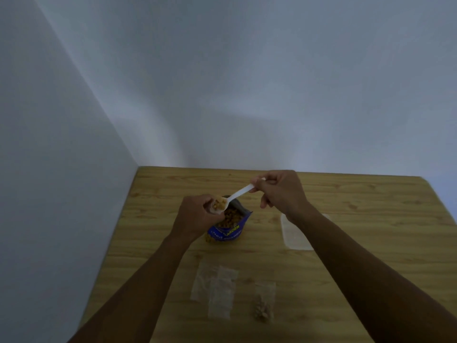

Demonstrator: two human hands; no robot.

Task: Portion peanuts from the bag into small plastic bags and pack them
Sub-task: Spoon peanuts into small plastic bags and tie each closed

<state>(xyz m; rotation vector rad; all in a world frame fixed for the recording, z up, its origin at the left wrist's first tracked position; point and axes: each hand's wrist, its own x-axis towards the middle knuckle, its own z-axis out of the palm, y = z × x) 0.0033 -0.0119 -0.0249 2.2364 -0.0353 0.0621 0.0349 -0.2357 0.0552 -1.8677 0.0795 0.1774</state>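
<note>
A blue peanut bag (228, 230) stands open on the wooden table (358, 194), with brown peanuts showing in its mouth. My left hand (197, 216) grips a small clear plastic bag (214, 211) just above the blue bag's left rim. My right hand (279, 191) pinches the handle of a white plastic spoon (235, 196). The spoon's bowl, loaded with peanuts, sits at the mouth of the small bag.
Two empty small plastic bags (215, 290) lie overlapped near the front of the table. A small bag holding peanuts (264, 303) lies to their right. A larger clear bag (295, 233) lies flat under my right forearm. Walls close the left and far sides.
</note>
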